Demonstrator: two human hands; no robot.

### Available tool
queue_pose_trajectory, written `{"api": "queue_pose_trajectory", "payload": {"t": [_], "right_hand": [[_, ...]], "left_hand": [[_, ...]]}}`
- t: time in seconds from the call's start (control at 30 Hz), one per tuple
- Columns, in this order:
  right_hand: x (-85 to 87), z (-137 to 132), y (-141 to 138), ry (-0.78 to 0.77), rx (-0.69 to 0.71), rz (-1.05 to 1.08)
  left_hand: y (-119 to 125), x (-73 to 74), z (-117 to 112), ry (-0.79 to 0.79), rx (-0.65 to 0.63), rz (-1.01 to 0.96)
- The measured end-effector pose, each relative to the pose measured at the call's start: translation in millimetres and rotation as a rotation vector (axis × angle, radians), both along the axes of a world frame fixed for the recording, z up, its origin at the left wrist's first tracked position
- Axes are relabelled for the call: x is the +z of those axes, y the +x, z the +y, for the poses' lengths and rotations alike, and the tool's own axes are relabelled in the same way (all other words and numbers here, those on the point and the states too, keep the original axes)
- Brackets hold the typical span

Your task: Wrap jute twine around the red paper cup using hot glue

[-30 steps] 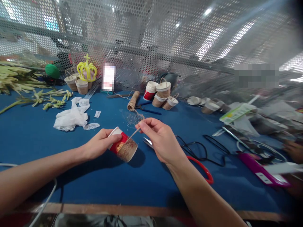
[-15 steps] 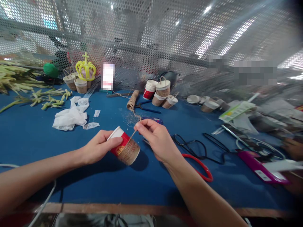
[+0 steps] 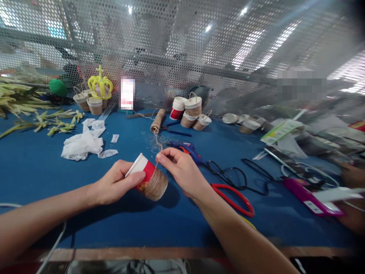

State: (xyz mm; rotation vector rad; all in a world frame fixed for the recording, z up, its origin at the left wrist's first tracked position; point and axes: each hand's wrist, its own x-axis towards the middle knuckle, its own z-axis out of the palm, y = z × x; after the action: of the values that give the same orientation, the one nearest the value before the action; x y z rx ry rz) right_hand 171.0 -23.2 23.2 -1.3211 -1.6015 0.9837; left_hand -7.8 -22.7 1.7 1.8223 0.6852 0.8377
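Note:
My left hand (image 3: 116, 182) grips a red and white paper cup (image 3: 149, 169) by its rim end, with the cup tilted and its base toward the right. Brown twine (image 3: 156, 185) is wound round the lower part of the cup. Between the thumb and fingertips of my right hand (image 3: 179, 163) the twine's running strand is pinched, close to the cup's wound edge. From there the strand leads back to a twine roll (image 3: 157, 121) lying on the blue table. Just behind my right hand lies a blue glue gun (image 3: 186, 149), partly covered by it.
Red-handled scissors (image 3: 234, 199) lie beside my right forearm, near a black cable (image 3: 228, 173). Twine-wrapped cups (image 3: 193, 106) and pliers (image 3: 176, 131) stand or lie behind. White lace (image 3: 82, 144) is at left; a purple power strip (image 3: 306, 196) is at right, near another person's blurred hand.
My right hand has drawn the twine closer to the cup and slightly left. The cup has turned a little in my left hand. More of the glue gun shows.

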Motion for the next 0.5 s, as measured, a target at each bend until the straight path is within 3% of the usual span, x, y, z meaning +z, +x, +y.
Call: {"api": "queue_pose_trajectory", "payload": {"t": [0.27, 0.5], "right_hand": [[-3.5, -1.7, -0.8, -0.022, 0.050, 0.004], [-3.5, -0.6, -4.1, -0.064, 0.060, -0.029]], "left_hand": [[-1.2, 1.2, -2.5, 0.171, -0.011, -0.005], [-1.0, -2.0, -2.4, 0.209, 0.005, 0.015]]}}
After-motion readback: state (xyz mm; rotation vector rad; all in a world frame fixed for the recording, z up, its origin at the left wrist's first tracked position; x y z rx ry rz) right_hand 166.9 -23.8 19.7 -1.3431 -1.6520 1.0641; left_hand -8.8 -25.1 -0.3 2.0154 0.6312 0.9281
